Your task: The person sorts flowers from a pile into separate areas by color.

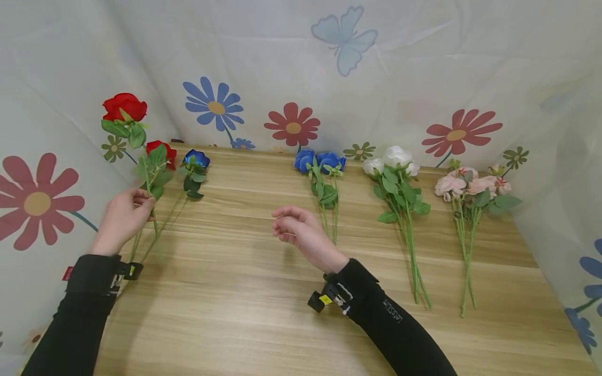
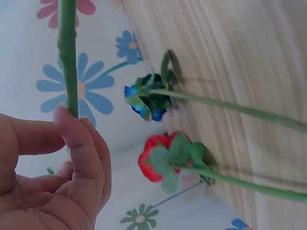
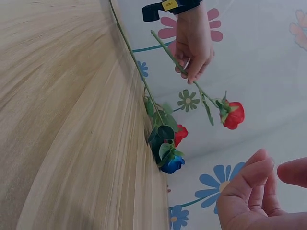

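Note:
Between thumb and fingers my left hand (image 1: 123, 216) pinches the green stem of a red rose (image 1: 126, 107), whose bloom points up and away at the table's left side. Its stem (image 2: 68, 57) rises from the fingertips in the left wrist view. Just below lie another red rose (image 1: 164, 152) and a blue rose (image 1: 196, 158), stems toward the near side. My right hand (image 1: 305, 232) hovers over the middle of the table, fingers loosely bent and holding nothing. The right wrist view shows its thumb and fingertips apart, with the raised red rose (image 3: 232, 115) beyond.
Two blue roses (image 1: 320, 163) lie just beyond the right hand, partly behind it. Farther right are white roses (image 1: 397, 159) and a bunch of pale pink flowers (image 1: 470, 185) on the wooden table (image 1: 226, 303). A flower-printed curtain (image 1: 390, 94) surrounds the back and sides.

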The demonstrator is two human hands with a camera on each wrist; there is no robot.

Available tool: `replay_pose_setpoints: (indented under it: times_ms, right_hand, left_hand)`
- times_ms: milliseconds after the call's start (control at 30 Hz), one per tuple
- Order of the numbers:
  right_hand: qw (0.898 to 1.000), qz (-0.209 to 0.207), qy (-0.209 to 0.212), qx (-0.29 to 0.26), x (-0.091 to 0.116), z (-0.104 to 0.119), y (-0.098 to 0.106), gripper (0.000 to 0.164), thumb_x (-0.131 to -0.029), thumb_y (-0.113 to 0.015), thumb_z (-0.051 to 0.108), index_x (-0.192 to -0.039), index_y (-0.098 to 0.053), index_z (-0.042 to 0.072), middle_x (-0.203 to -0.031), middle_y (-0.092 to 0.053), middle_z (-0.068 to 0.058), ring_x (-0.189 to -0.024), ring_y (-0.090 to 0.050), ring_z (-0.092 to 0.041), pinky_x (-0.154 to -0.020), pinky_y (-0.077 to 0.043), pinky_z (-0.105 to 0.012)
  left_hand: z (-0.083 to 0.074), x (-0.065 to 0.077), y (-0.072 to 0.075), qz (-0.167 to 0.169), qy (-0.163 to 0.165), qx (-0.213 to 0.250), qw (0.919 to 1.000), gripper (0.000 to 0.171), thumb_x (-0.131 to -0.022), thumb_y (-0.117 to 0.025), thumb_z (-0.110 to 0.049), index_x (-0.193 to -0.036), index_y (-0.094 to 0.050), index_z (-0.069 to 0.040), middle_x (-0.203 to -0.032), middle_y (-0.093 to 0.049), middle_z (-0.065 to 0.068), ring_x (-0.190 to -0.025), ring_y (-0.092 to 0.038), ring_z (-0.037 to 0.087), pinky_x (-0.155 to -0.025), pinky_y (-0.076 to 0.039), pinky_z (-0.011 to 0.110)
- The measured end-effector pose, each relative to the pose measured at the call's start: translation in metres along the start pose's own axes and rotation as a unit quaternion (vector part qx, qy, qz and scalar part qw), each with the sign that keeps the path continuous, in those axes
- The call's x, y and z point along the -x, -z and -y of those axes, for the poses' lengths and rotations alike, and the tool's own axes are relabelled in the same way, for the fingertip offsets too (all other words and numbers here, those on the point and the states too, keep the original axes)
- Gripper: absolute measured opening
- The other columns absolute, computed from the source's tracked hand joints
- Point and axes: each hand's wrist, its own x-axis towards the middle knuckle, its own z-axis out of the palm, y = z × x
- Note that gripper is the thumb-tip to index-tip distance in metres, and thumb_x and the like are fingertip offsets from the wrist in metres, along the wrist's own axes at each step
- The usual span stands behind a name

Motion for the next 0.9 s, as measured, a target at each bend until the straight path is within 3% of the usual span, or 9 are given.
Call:
replay_pose_setpoints:
  times_ms: [233,367,700,900]
  right_hand:
    - [1.000,-0.015,0.002,-0.002,0.005,0.000,0.006,0.021,-0.101,-0.049,0.005,-0.120,-0.056,-0.001,-0.094,-0.062,0.001,-0.086,-0.061,-0.010,-0.079,-0.053,-0.020]
    - [1.000,-0.025,0.001,0.016,0.008,0.000,0.012,0.026,-0.101,-0.049,0.005,-0.124,-0.054,-0.004,-0.093,-0.063,0.004,-0.088,-0.061,-0.010,-0.082,-0.053,-0.021]
    - [0.997,-0.027,0.012,0.072,0.020,-0.004,0.027,0.033,-0.103,-0.049,0.009,-0.131,-0.050,-0.009,-0.099,-0.064,0.004,-0.096,-0.063,-0.013,-0.092,-0.056,-0.029]
    - [0.996,-0.031,0.023,0.082,0.027,-0.004,0.035,0.031,-0.103,-0.050,0.009,-0.129,-0.052,-0.008,-0.099,-0.065,0.003,-0.093,-0.064,-0.011,-0.091,-0.056,-0.029]
  left_hand:
    - [-0.024,0.002,-0.009,0.021,-0.026,0.050,0.9982,0.045,-0.107,-0.044,-0.026,-0.130,-0.048,0.012,-0.111,-0.057,0.024,-0.066,-0.061,-0.005,-0.064,-0.056,0.019]
    - [-0.039,0.002,-0.018,0.032,-0.047,0.079,0.9953,0.044,-0.107,-0.046,-0.025,-0.130,-0.048,0.012,-0.111,-0.057,0.023,-0.068,-0.061,-0.006,-0.065,-0.057,0.018]
    - [-0.082,0.002,-0.054,0.073,-0.074,0.161,0.9815,0.038,-0.105,-0.052,-0.022,-0.129,-0.049,0.007,-0.108,-0.056,0.017,-0.077,-0.062,-0.001,-0.072,-0.059,0.020]
    - [-0.097,-0.002,-0.080,0.086,-0.086,0.168,0.9783,0.027,-0.104,-0.056,-0.018,-0.120,-0.054,0.004,-0.102,-0.058,0.015,-0.075,-0.065,0.007,-0.075,-0.062,0.031]
